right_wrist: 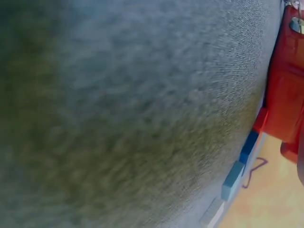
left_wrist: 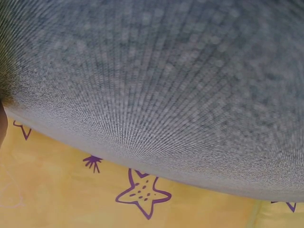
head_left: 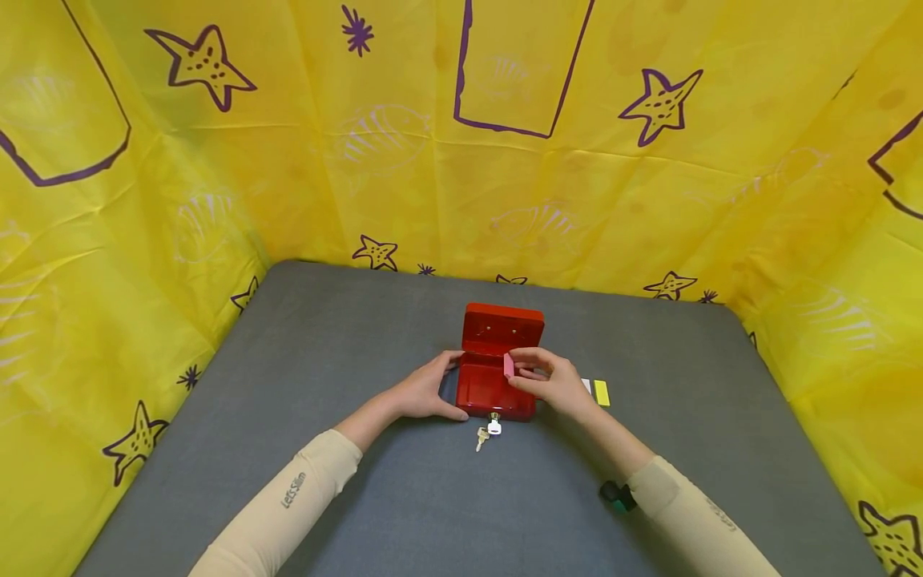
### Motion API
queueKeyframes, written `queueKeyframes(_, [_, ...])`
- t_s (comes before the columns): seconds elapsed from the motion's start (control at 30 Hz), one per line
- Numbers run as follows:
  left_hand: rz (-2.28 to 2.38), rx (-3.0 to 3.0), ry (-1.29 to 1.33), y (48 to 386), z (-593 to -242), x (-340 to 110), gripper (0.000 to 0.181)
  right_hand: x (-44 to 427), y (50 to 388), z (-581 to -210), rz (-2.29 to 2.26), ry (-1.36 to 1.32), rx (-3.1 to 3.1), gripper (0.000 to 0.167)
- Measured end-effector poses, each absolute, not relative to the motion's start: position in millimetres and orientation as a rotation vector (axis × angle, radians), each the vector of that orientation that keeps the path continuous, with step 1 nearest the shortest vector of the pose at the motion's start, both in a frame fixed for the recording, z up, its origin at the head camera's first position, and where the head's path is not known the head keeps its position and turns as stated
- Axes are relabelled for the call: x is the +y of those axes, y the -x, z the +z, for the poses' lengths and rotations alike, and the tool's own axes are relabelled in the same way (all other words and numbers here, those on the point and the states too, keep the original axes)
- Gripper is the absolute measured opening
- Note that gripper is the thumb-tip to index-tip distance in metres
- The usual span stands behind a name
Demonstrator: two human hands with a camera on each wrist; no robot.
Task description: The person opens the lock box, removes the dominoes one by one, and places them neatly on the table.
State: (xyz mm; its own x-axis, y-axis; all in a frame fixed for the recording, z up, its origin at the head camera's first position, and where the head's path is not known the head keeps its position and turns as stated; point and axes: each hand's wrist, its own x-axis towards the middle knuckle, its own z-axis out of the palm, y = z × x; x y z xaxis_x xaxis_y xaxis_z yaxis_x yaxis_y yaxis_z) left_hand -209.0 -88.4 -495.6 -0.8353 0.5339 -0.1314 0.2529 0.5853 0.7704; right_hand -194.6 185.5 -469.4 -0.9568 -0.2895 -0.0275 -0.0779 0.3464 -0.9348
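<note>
A small red cash box (head_left: 496,389) stands on the grey table with its lid (head_left: 502,328) raised. My left hand (head_left: 424,390) holds the box's left side, thumb at the front corner and fingers near the back corner. Above the open box, my right hand (head_left: 554,383) pinches a pink block (head_left: 509,366) between thumb and fingers. One key (head_left: 494,426) sits at the lock on the front, and a second key (head_left: 481,438) hangs or lies beside it. In the right wrist view, part of the red box (right_wrist: 287,90) shows at the right edge.
Right of the box lie a yellow block (head_left: 602,393) and a white block (head_left: 587,386), partly behind my right hand. The right wrist view shows a row with a blue block (right_wrist: 249,146) and a light blue block (right_wrist: 232,180). Yellow patterned cloth (head_left: 447,184) encloses the table.
</note>
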Motion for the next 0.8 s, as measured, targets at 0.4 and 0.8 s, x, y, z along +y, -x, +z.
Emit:
queueKeyframes(0.4, [1.148, 2.457, -0.674, 209.8, -495.1, -88.9, 0.101, 213.0, 188.7, -466.9, -1.707, 0.239, 2.403, 0.047])
queueKeyframes(0.8, [1.183, 2.441, -0.734, 210.1, -494.0, -89.9, 0.101, 252.8, 180.7, -465.1, -1.7, 0.258, 2.463, 0.047])
